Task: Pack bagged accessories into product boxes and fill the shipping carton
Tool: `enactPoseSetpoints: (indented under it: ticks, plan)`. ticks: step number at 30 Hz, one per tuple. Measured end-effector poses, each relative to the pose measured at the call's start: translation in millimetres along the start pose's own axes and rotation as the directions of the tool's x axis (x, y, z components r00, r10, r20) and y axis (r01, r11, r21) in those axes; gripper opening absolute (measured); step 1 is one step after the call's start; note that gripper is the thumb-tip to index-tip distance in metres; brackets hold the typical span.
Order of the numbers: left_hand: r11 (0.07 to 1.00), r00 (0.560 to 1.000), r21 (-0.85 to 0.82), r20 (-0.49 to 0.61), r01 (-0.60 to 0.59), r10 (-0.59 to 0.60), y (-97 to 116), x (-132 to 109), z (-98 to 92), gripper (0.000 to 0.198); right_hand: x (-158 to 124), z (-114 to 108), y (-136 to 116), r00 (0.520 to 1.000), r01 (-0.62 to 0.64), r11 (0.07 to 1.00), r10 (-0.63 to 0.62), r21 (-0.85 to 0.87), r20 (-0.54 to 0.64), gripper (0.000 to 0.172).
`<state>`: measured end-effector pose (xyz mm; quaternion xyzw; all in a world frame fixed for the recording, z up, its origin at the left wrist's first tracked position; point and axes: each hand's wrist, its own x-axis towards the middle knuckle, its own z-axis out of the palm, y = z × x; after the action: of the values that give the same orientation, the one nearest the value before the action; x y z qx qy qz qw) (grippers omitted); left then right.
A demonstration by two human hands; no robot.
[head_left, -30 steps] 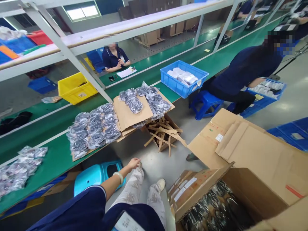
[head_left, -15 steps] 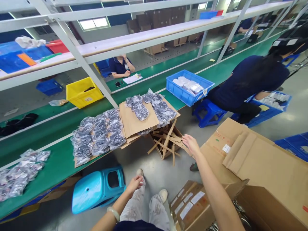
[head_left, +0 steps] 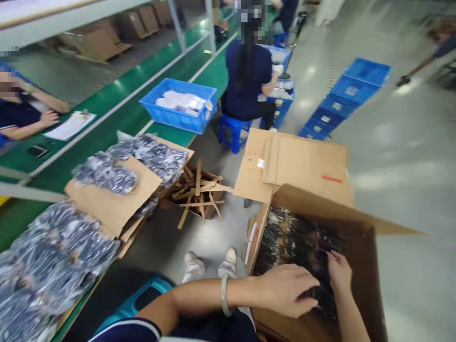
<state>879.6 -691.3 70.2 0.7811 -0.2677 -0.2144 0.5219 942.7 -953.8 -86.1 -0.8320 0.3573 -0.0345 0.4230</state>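
A tall cardboard box [head_left: 361, 247] stands open at the lower right, with dark bundles in clear plastic bags [head_left: 299, 232] packed inside. Above the near part of the box is my left hand [head_left: 285, 289], a pale bangle on its wrist. Its thumb and fingers are apart, with nothing seen between them. My right hand [head_left: 340, 273] reaches into the box along its right side. The bent fingers close on the edge of a bagged dark bundle [head_left: 320, 266]; the far side of that grip is hidden.
Similar bagged bundles [head_left: 60, 256] cover the green bench's edge, some on a cardboard sheet [head_left: 131, 194]. Below is a box of cardboard strips [head_left: 199, 190]. A blue stool [head_left: 131, 304] stands by my legs. A co-worker [head_left: 247, 71] sits beyond a blue crate [head_left: 178, 107]; folded cardboard [head_left: 302, 159] lies behind the box.
My view has turned right toward the open box. My right hand has moved from beside the cardboard strips into the box, and my left hand has swung across to above it.
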Motion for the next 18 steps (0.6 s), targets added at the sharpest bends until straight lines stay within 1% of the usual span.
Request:
enactPoseSetpoints:
  ticks: [1, 2, 3, 4, 5, 6, 8, 10, 11, 13, 15, 17, 18]
  plan:
    - [0.988, 0.993, 0.154, 0.118, -0.013, -0.005, -2.1, 8.3, 8.0, 0.037, 3.7, -5.0, 11.8, 0.999, -0.039, 0.998, 0.038, -0.056, -0.023, 0.044]
    - [0.962, 0.979, 0.272, 0.188, 0.031, -0.085, -9.1, 12.2, 12.8, 0.036, 7.9, -12.1, 21.1, 0.996, -0.068, 0.992, 0.062, -0.106, -0.057, 0.049]
    - [0.923, 0.957, 0.366, 0.207, 0.117, -0.204, -20.2, 12.0, 13.7, 0.034, 12.8, -21.8, 28.5, 0.993, -0.087, 0.985, 0.074, -0.146, -0.097, 0.055]
    - [0.871, 0.924, 0.433, 0.179, 0.234, -0.337, -34.4, 8.0, 10.8, 0.031, 18.9, -34.3, 34.4, 0.987, -0.101, 0.979, 0.077, -0.176, -0.141, 0.061]
    - [0.816, 0.889, 0.468, 0.124, 0.339, -0.441, -50.4, 1.2, 4.6, 0.029, 26.5, -49.0, 39.6, 0.979, -0.115, 0.973, 0.076, -0.201, -0.190, 0.063]
    - [0.771, 0.857, 0.481, 0.073, 0.418, -0.510, -67.1, -7.5, -3.6, 0.028, 35.5, -64.8, 44.5, 0.967, -0.134, 0.966, 0.078, -0.222, -0.241, 0.063]
    - [0.703, 0.801, 0.469, -0.015, 0.534, -0.599, -98.4, -24.0, -19.8, 0.027, 57.1, -93.6, 54.5, 0.941, -0.192, 0.945, 0.100, -0.266, -0.323, 0.058]
    - [0.667, 0.749, 0.420, -0.049, 0.616, -0.661, -124.1, -29.9, -25.9, 0.023, 80.5, -110.0, 66.3, 0.928, -0.262, 0.910, 0.146, -0.321, -0.342, 0.049]
    - [0.660, 0.728, 0.383, -0.050, 0.646, -0.683, -134.6, -26.7, -22.7, 0.021, 91.7, -111.4, 73.1, 0.932, -0.289, 0.889, 0.177, -0.354, -0.317, 0.044]
    - [0.652, 0.689, 0.290, -0.041, 0.701, -0.723, -152.3, -9.1, -4.0, 0.020, 111.4, -100.7, 88.5, 0.946, -0.312, 0.852, 0.242, -0.420, -0.214, 0.032]
    - [0.626, 0.641, 0.174, -0.048, 0.760, -0.766, -168.0, 18.0, 24.5, 0.024, 125.8, -77.5, 105.9, 0.950, -0.304, 0.831, 0.304, -0.467, -0.076, 0.025]
    - [0.571, 0.573, 0.041, -0.083, 0.820, -0.816, -184.8, 46.4, 51.2, 0.030, 133.2, -51.9, 124.5, 0.931, -0.293, 0.818, 0.363, -0.496, 0.049, 0.024]
    - [0.538, 0.532, -0.037, -0.106, 0.842, -0.840, -193.9, 59.0, 60.9, 0.031, 134.1, -41.1, 134.0, 0.916, -0.290, 0.811, 0.389, -0.507, 0.097, 0.025]
